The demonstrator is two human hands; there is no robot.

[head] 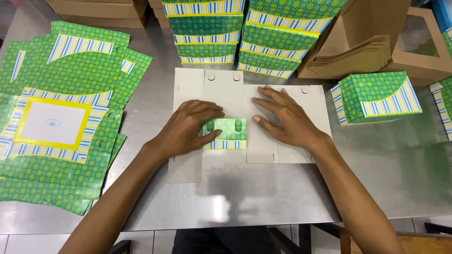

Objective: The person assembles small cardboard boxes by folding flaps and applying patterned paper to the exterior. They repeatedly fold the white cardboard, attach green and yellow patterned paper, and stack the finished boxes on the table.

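Both hands lie flat, holding nothing: left hand (186,127) presses the folded green flap (226,134), right hand (287,117) pins the blank (245,101) mid-bench (245,197). Best crease firmly along the fold, keeping edges square.

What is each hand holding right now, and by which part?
Neither grips anything: left hand presses the folded green flap; right hand lies flat on the box blank.

An unfolded box blank (245,110) lies plain side up at the desk's centre, one green, striped flap (226,134) folded over; a pile of flat green blanks (61,117) sits at left; stacked folded green boxes (245,33) stand behind; one folded green box (376,96) lies right; brown windowed cartons (419,47) stand far right.
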